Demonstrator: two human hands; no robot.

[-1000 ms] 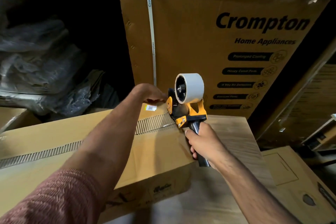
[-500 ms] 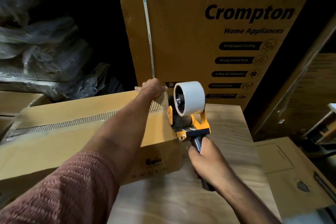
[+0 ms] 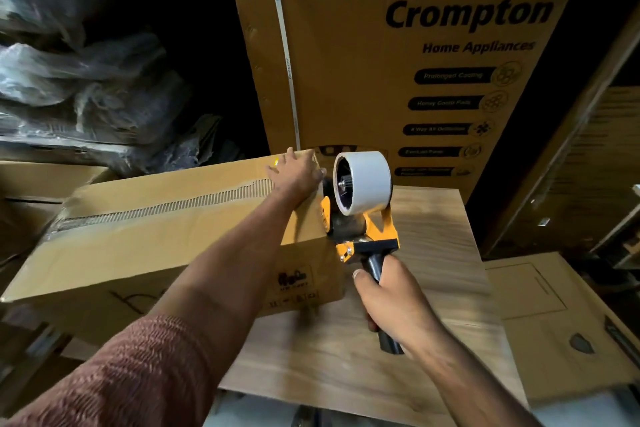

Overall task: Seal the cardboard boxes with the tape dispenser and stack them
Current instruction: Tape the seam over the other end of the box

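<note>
**Tape goes over the edge**

Here we are at the far end of the cardboard box (image 3: 166, 236), lying long on the wooden tabletop (image 3: 398, 340). The left hand (image 3: 294, 173) presses flat, fingers straight, on the top corner where the tape strip (image 3: 166, 208) along the centre seam ends. The right hand (image 3: 391, 302) is wrapped firmly round the black handle of the tape dispenser (image 3: 360, 211), whose orange head sits against the box's end face — roll up, handle down.

To do this well, I'd say: keep the head tight to the cardboard, pull straight down the end face, and hold that left palm on the seam so the flaps don't lift. Then tilt the cutter in to snap the tape clean.

Around it — a tall Crompton carton (image 3: 398, 62) stands just behind, leaving little room at that end. Plastic-wrapped bundles (image 3: 76, 80) pile up to the left, and more flat cardboard (image 3: 554, 322) lies to the right. Stacking space looks tight.
</note>
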